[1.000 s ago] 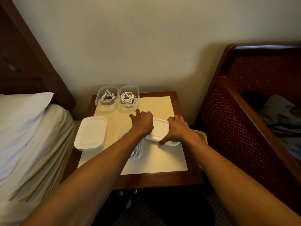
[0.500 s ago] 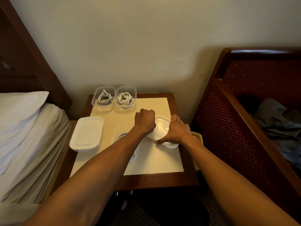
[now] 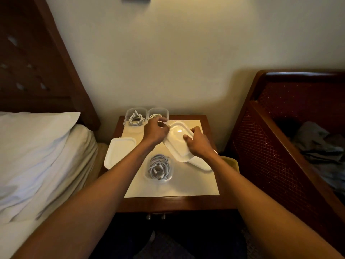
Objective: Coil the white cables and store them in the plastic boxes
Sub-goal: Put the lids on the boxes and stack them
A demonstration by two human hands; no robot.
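Pinching white lid (image 3: 178, 142) with both hands: left hand (image 3: 155, 132) fingers clamped on far-left corner, right hand (image 3: 198, 143) gripping right edge. I'm keeping it level, aiming squarely over near box (image 3: 159, 168). Box clear plastic, open, white cable (image 3: 158, 166) coiled inside, near-left of lid.

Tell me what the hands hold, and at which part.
Both hands hold one white lid, tilted: left hand at its far corner, right hand at its right edge.
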